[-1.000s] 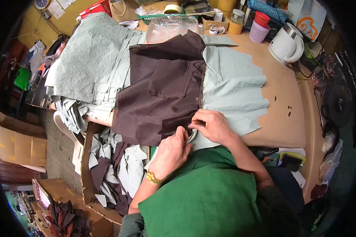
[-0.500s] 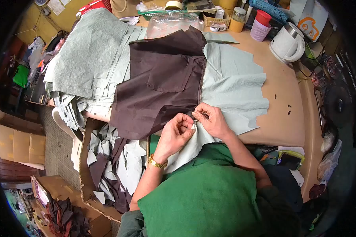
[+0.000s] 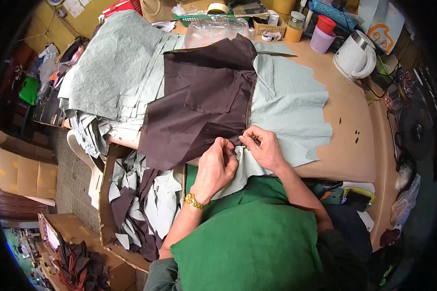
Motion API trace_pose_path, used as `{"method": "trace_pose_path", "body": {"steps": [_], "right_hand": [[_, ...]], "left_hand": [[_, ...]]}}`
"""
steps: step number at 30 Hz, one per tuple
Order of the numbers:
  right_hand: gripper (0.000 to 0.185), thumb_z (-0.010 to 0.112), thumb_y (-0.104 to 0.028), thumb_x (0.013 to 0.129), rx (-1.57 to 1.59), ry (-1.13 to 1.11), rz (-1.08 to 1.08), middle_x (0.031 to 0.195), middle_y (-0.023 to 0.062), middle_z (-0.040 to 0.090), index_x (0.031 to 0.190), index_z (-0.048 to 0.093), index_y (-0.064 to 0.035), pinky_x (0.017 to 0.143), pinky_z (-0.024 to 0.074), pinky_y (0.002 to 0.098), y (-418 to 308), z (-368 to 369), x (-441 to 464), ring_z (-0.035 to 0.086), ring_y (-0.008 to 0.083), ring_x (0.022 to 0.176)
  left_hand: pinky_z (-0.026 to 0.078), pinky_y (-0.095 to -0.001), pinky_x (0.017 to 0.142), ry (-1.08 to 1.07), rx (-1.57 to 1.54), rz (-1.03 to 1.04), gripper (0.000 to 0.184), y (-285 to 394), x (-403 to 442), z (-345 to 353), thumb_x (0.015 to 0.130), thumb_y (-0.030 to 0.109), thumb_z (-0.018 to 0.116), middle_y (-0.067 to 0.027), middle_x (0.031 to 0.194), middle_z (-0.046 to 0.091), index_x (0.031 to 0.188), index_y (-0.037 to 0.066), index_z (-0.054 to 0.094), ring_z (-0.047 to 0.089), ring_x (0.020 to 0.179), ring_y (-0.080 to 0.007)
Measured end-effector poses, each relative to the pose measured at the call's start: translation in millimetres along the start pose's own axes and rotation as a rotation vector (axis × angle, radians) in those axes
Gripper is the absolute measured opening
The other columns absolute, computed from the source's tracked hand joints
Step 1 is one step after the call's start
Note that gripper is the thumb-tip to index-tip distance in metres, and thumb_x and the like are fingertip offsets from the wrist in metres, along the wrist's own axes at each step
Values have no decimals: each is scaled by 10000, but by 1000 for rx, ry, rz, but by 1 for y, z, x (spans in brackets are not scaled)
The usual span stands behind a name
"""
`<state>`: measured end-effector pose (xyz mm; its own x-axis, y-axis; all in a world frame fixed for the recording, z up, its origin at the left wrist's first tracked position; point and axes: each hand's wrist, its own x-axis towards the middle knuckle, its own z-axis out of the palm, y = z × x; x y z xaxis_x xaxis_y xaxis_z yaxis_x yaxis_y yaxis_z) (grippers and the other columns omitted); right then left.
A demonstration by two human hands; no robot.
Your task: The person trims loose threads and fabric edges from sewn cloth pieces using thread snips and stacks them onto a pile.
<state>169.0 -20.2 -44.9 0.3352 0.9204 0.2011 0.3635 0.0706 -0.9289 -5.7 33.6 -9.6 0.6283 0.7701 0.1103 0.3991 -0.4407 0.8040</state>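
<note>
Dark brown fabric [image 3: 199, 97] with a patch pocket lies on the tan work surface, joined along a seam to pale grey-green fabric [image 3: 291, 106] on its right. At the near end of that seam, my left hand [image 3: 217, 162] pinches the fabric edge with bent fingers. My right hand [image 3: 263, 146] grips the same edge just to the right, thumb and forefinger pressed together. The two hands are close together, with a fold of the pale fabric hanging below them over the table edge. Whatever lies between the fingertips is mostly hidden.
A stack of pale fabric pieces [image 3: 114, 68] lies at the left. Below it stands a cardboard box [image 3: 104, 203] of offcuts. At the back are a green basket [image 3: 182, 22], a plastic bag [image 3: 216, 34], a jar [image 3: 294, 28], a pink cup [image 3: 322, 42] and a white kettle [image 3: 354, 56].
My left hand has turned slightly, its fingers curling further over the seam edge. My right hand stays almost in place, still pinching. The whole view has shifted a little.
</note>
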Motion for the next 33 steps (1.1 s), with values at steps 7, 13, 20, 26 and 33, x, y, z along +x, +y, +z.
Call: {"method": "trace_pose_path", "body": {"steps": [7,13,20,26,33], "right_hand": [[207,673,-155,957,54,-36,54,676,69,628,866,634,26,584,475,294,-2,1,2,568,98,620],[211,659,-156,972,134,10,-13,669,44,619,862,626,21,572,468,277,-4,6,1,553,84,617],[208,662,-156,971,99,-60,36,637,20,570,854,614,9,531,415,271,7,5,-2,487,72,586],[217,677,-163,961,70,-43,0,633,32,565,848,616,12,524,408,286,10,6,-1,461,81,574],[205,686,-153,951,56,-34,-7,643,44,582,850,621,13,527,414,294,7,7,-2,465,89,571]], "left_hand": [[482,-294,667,-46,-256,-71,332,-3,-2,5,846,130,771,-28,775,582,1050,28,530,552,698,-114],[470,-319,677,-43,-217,41,335,-20,-6,10,892,170,758,-14,838,547,1082,22,524,519,718,-152],[474,-422,650,-249,125,-156,324,-1,-4,-28,964,341,624,-185,755,650,929,21,664,636,682,-350],[486,-419,652,-9,255,62,217,2,-10,-19,834,235,743,-168,720,625,863,35,665,621,677,-337],[478,-358,629,51,68,57,145,0,-8,-11,796,94,729,-131,786,611,843,20,613,612,680,-274]]}}
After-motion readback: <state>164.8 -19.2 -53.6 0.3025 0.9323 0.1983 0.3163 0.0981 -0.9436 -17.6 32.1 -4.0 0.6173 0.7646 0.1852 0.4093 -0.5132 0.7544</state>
